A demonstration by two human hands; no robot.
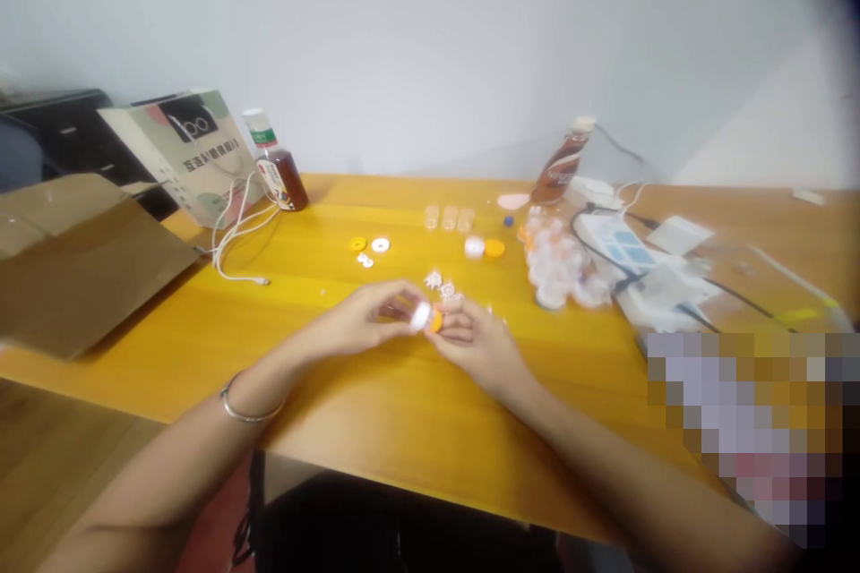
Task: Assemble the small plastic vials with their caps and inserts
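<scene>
Over the middle of the table, my left hand [380, 315] and my right hand [482, 347] meet around a small round plastic piece. Its white part [420, 316] is pinched by the fingertips of my left hand. The orange part [436, 320] is in the fingers of my right hand. Whether the two parts are joined, I cannot tell. Just beyond my fingers lie several small white toothed pieces [443, 288]. Farther back rest a white cap-like piece [474, 247] and an orange one [495, 248], side by side and touching.
Yellow [357, 243] and white discs [381, 244] lie left of centre; three clear cups [449, 218] stand behind. At right are a pile of white and orange parts [557, 264], a bottle [563, 163] and cables. A paper bag [194, 157], cardboard [87, 260] and a sauce-coloured bottle [280, 170] occupy the left.
</scene>
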